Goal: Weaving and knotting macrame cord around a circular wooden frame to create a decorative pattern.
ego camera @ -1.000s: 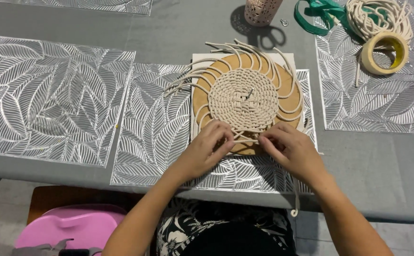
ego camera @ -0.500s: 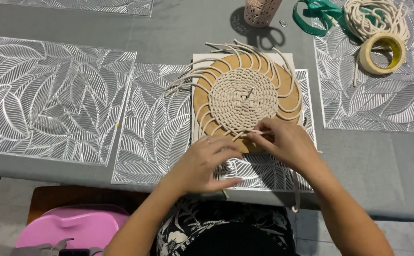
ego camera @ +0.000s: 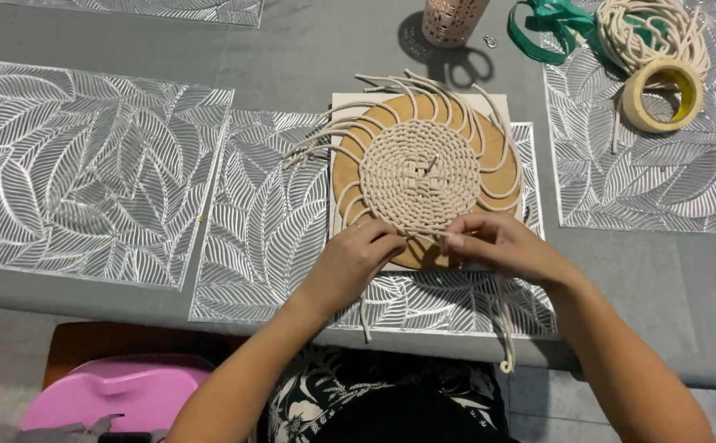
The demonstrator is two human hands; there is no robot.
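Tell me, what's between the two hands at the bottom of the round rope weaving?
In the head view, a short stretch of cream cord runs between the left hand and the right hand, along the near edge of the woven rope disc.

1. The light is bright and even, falling from above and somewhat toward the person.
2. The pale perforated cylindrical holder [ego camera: 454, 20] casts a soft shadow toward the near right on the grey tablecloth [ego camera: 309, 66].
3. The silver leaf-patterned placemats [ego camera: 79, 172] glint with mild glare.
4. Focus is sharp at centre; the straight mat edges bow slightly toward the frame's edges.
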